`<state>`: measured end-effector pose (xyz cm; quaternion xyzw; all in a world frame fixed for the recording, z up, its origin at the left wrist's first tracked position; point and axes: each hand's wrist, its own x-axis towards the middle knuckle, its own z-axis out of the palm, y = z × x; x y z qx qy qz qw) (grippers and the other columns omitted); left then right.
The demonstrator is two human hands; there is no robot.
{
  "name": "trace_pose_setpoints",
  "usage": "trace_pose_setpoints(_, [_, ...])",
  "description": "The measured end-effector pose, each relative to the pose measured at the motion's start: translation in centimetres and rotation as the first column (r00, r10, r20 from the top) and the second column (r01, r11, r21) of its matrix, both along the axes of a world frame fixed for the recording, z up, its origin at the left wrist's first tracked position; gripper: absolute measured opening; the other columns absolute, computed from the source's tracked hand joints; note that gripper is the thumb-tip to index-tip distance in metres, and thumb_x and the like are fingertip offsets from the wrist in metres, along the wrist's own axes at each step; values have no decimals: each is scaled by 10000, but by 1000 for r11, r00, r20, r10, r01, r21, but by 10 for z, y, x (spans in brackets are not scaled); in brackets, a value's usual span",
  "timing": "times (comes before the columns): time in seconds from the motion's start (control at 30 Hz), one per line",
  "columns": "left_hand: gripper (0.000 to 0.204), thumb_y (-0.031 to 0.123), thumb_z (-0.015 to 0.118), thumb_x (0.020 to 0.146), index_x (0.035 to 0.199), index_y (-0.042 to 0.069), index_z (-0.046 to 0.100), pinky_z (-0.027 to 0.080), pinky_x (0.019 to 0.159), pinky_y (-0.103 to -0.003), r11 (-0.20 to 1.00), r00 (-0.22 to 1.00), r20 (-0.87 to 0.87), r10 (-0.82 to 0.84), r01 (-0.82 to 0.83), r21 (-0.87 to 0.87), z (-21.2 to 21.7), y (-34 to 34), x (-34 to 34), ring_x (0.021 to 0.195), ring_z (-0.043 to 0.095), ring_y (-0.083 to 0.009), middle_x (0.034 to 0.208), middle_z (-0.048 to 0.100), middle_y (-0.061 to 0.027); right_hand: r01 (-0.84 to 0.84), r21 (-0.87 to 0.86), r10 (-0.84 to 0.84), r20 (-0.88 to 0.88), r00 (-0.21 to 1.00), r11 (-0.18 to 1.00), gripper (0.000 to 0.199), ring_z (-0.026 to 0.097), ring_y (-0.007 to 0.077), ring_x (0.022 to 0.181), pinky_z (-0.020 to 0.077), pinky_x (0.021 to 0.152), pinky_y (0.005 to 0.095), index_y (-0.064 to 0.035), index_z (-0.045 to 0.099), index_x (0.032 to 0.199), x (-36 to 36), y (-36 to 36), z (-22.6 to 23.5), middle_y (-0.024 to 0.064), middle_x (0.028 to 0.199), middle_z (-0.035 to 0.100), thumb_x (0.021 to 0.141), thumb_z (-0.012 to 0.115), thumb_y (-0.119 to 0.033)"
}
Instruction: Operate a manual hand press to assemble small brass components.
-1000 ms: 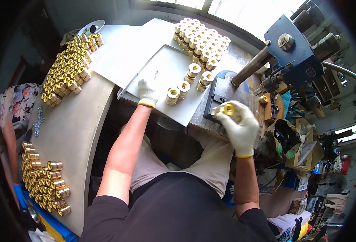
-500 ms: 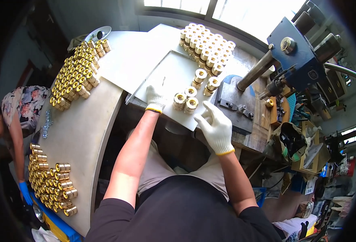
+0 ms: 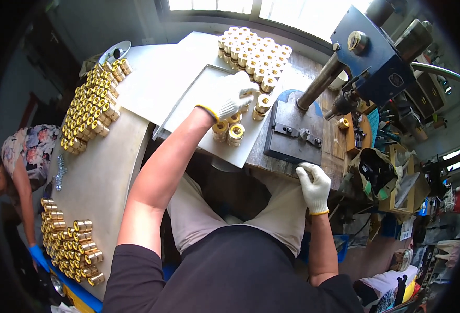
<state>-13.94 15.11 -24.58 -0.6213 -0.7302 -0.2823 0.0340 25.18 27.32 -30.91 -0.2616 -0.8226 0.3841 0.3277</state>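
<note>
In a white knitted glove, my left hand (image 3: 231, 97) reaches over the pale board, its fingers closed around a brass fitting that they mostly hide. Just below it stand a few more short, ringed brass fittings (image 3: 235, 134), and another fitting (image 3: 264, 103) is to its right. My right hand (image 3: 314, 189), gloved too, rests at the table edge by the front corner of the press base (image 3: 295, 136). Its fingers are loosely bent, thumb apart, with nothing visible in them.
A block of upright brass fittings (image 3: 253, 55) fills the board's far end. More brass fittings (image 3: 91, 109) lie grouped on the left table (image 3: 102, 172). The blue press head (image 3: 373, 47) overhangs the right side. A person (image 3: 29, 156) wearing a blue glove bends down at far left.
My left hand has gone forward and right, off the bare board, onto a fitting. My right hand has drawn back rightward from the near fittings to the table edge. The view has shifted slightly.
</note>
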Motion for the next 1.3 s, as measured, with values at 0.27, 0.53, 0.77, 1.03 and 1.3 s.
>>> trace_pose_setpoints(0.27, [457, 283, 777, 1079, 1473, 54, 738, 618, 1061, -403, 981, 826, 537, 173, -195, -16, -44, -35, -12, 1236, 757, -291, 1369, 789, -163, 43, -90, -52, -97, 994, 995, 128, 740, 92, 913, 604, 837, 264, 50, 837, 1148, 16, 12, -17, 64, 1044, 814, 1047, 836, -30])
trace_pose_setpoints(0.53, [579, 182, 812, 1079, 1537, -95, 594, 682, 1040, -411, 942, 490, 868, -80, -247, 226, -21, -73, -11, 1252, 753, -286, 1470, 693, -251, 4, -154, -33, -184, 982, 988, 134, 761, 115, 961, 618, 872, 285, 48, 841, 1162, 10, 10, -27, 73, 1074, 826, 1037, 830, 1])
trace_pose_setpoints(0.77, [462, 230, 859, 1055, 1424, -13, 722, 619, 1012, -368, 985, 597, 798, -80, -78, 157, 33, -28, 89, 1197, 756, -208, 1326, 780, -132, 4, -208, -51, -220, 974, 978, 139, 745, 98, 910, 611, 835, 269, 49, 836, 1162, 5, 6, -26, 67, 1031, 811, 1035, 835, -7])
trace_pose_setpoints(1.03, [378, 219, 864, 993, 1319, 44, 786, 615, 931, -373, 962, 932, 345, -107, 9, 273, 31, 52, 145, 1049, 776, -240, 1216, 795, -146, 5, -224, -57, -225, 973, 975, 138, 760, 86, 895, 621, 817, 264, 43, 841, 1160, 6, 8, -25, 66, 1019, 831, 1046, 841, -34])
trace_pose_setpoints(1.3, [515, 244, 889, 944, 1378, 32, 712, 600, 925, -428, 948, 986, 162, -34, -20, 318, 50, 84, 185, 976, 727, -332, 1165, 724, -188, 15, -170, -50, -201, 978, 985, 137, 766, 103, 875, 625, 796, 272, 29, 850, 1156, 5, 7, -23, 89, 1019, 831, 1035, 846, -36])
